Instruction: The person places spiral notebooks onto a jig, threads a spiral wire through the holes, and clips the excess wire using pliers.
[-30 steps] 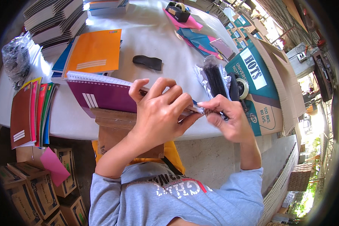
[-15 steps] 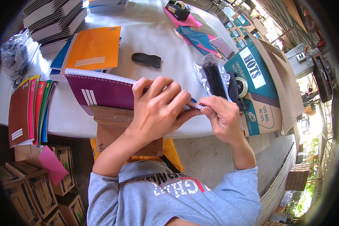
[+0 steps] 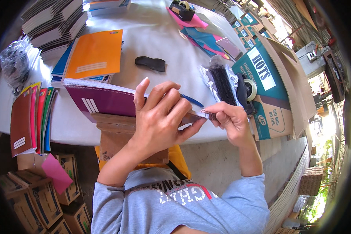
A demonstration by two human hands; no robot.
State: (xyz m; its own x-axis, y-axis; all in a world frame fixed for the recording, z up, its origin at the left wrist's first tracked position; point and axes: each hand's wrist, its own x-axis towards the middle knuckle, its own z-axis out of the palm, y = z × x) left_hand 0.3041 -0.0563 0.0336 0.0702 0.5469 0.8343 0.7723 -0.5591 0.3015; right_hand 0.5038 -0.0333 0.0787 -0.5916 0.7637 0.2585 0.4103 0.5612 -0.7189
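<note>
A purple notebook (image 3: pixel 75 96) stands on edge, its punched white edge upward, against a brown cardboard support (image 3: pixel 117 121). My left hand (image 3: pixel 160 113) is curled over the notebook's right part, the index finger lifted off and the thumb under the right end. A slim blue pen-like tool (image 3: pixel 192 100) sticks out beyond its fingers; how it is held is hidden. At the notebook's right corner, my right hand (image 3: pixel 233 121) pinches a dark spiral wire (image 3: pixel 211 116) between thumb and forefinger. Several black spiral wires (image 3: pixel 223 84) lie on foil just beyond it.
An orange notebook (image 3: pixel 95 52) tops a pile at left, beside tall notebook stacks (image 3: pixel 52 23) and coloured notebooks (image 3: pixel 23 121). A black strip (image 3: pixel 150 63) lies mid-table. A large carton (image 3: pixel 275 105) and a tape roll (image 3: pixel 250 89) stand at right; more cartons (image 3: pixel 39 195) sit lower left.
My left index finger has lifted and its fingers have loosened, showing more of the blue tool. The right hand has shifted slightly, and the dark spiral wire now shows in its pinch.
</note>
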